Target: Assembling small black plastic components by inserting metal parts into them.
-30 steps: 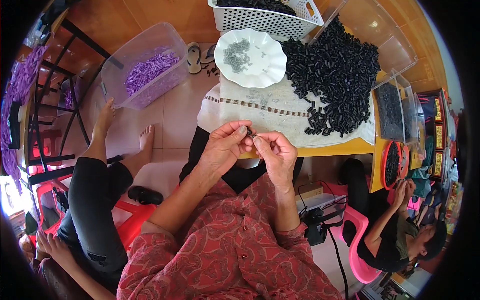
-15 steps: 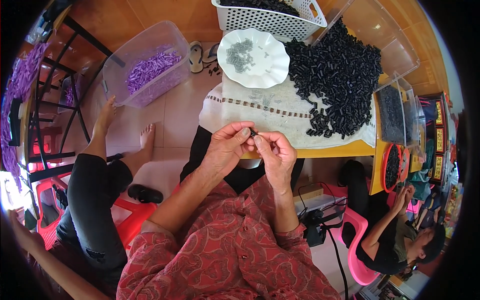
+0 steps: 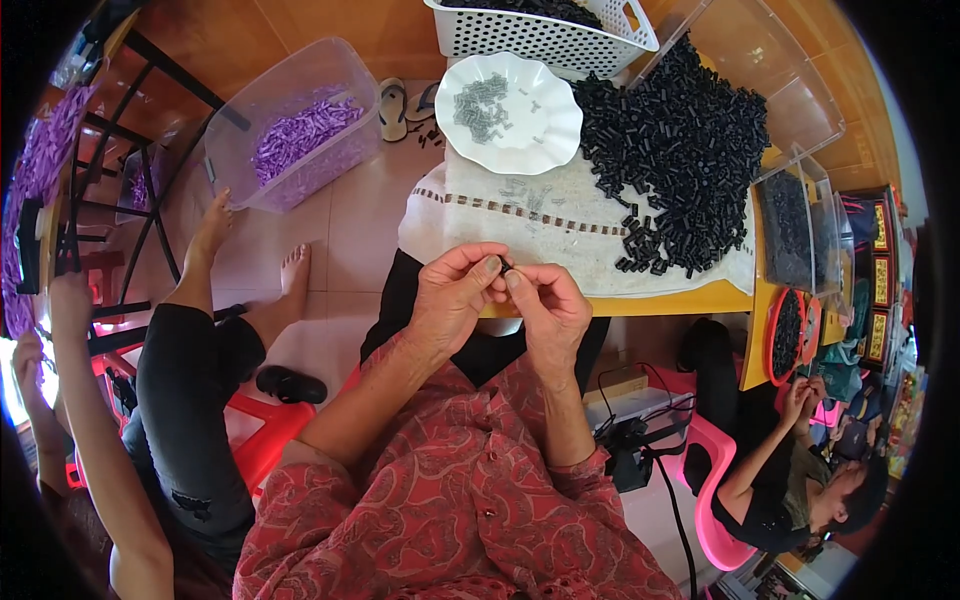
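My left hand (image 3: 452,298) and my right hand (image 3: 546,308) meet in front of my chest, fingertips pinched together on one small black part (image 3: 505,267) near the table's front edge. Just beyond them a white cloth (image 3: 560,225) covers the table. A big heap of small black parts (image 3: 680,150) lies on its right side. A white scalloped plate (image 3: 520,125) with several small grey metal pieces (image 3: 482,100) sits at the back of the cloth.
A white perforated basket (image 3: 540,30) stands behind the plate. A clear tub of purple pieces (image 3: 300,130) sits on the floor at left. One person sits at my left on a red stool (image 3: 262,435); another person (image 3: 800,480) sits at lower right. Clear boxes (image 3: 795,225) line the table's right edge.
Both hands stay together on the small black part; the fingers have shifted only slightly. Nothing else has moved.
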Motion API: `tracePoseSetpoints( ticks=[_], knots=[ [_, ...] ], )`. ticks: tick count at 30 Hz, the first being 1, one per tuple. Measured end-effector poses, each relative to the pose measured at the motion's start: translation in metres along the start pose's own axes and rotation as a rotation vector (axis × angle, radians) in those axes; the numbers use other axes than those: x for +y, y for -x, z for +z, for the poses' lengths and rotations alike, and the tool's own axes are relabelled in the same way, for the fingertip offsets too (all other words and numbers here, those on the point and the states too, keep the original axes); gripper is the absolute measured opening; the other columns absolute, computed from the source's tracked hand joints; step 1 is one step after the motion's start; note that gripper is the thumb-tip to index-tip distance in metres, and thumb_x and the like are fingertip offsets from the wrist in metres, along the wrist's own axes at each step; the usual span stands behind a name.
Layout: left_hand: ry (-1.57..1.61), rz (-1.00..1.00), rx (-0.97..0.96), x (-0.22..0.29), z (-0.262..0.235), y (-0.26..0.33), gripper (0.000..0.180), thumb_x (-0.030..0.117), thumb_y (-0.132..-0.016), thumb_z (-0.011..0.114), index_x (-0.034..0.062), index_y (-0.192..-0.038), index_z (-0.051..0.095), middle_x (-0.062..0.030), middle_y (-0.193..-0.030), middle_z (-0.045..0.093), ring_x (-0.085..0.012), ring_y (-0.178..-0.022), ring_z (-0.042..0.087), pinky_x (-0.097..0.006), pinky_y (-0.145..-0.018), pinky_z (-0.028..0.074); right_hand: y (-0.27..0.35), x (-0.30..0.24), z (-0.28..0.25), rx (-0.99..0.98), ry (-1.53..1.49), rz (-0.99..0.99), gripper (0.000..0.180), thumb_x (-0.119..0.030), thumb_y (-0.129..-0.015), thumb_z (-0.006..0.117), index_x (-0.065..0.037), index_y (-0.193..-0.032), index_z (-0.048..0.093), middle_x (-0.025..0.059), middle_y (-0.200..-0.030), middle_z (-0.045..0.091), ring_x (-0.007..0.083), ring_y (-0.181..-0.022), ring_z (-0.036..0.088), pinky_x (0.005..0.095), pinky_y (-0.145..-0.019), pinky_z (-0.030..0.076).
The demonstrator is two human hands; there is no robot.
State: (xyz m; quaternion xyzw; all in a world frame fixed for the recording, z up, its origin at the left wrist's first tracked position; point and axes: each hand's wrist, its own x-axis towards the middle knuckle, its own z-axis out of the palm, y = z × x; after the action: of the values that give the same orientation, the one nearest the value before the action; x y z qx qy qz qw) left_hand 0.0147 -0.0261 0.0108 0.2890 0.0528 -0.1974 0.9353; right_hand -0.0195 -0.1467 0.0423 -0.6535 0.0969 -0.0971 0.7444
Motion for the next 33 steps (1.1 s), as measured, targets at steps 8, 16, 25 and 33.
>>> tracePoseSetpoints(
  ticks=[8,16,25,33],
  knots=[
    [-0.149,0.059,0.024,-0.001,0.000,0.003,0.019,0.002,-0.092,0.057,-0.0018,-0.110,0.062,-0.0078,-0.094,0.065,-0.0099,-0.075,0.059,-0.023,-0.071,0.050,0.001,0.000,0.006,0.028,-0.060,0.071,0.006,-0.002,-0.089,0.063,0.003,-0.092,0.060,0.0062,-0.081,0.067,0.0068,-0.070,0.060,0.0188,-0.061,0.048],
    [-0.321,0.139,0.116,0.000,0.006,0.006,0.017,0.002,-0.090,0.061,-0.0007,-0.106,0.065,-0.0015,-0.081,0.065,-0.0054,-0.069,0.058,-0.018,-0.065,0.050,0.006,0.002,0.016,0.091,-0.106,0.001,0.006,-0.002,-0.089,0.062,0.002,-0.092,0.059,0.0062,-0.080,0.066,0.0063,-0.067,0.058,0.0189,-0.058,0.046],
    [-0.213,0.090,0.008,0.010,0.006,0.003,0.017,0.002,-0.091,0.059,-0.0022,-0.106,0.065,-0.0036,-0.084,0.065,-0.0081,-0.070,0.058,-0.022,-0.067,0.050,-0.003,-0.007,0.003,-0.064,-0.095,0.033,0.009,0.003,-0.085,0.066,0.003,-0.094,0.063,0.0070,-0.082,0.066,0.0085,-0.069,0.060,0.0205,-0.063,0.049],
    [-0.173,0.005,-0.058,0.012,0.004,0.003,0.018,0.003,-0.092,0.057,-0.0027,-0.109,0.063,-0.0051,-0.086,0.065,-0.0094,-0.072,0.058,-0.023,-0.066,0.050,-0.012,-0.010,-0.011,-0.170,-0.100,-0.037,0.023,0.008,-0.078,0.070,0.004,-0.099,0.060,0.0079,-0.087,0.063,0.0115,-0.074,0.063,0.0227,-0.068,0.053]
  ],
)
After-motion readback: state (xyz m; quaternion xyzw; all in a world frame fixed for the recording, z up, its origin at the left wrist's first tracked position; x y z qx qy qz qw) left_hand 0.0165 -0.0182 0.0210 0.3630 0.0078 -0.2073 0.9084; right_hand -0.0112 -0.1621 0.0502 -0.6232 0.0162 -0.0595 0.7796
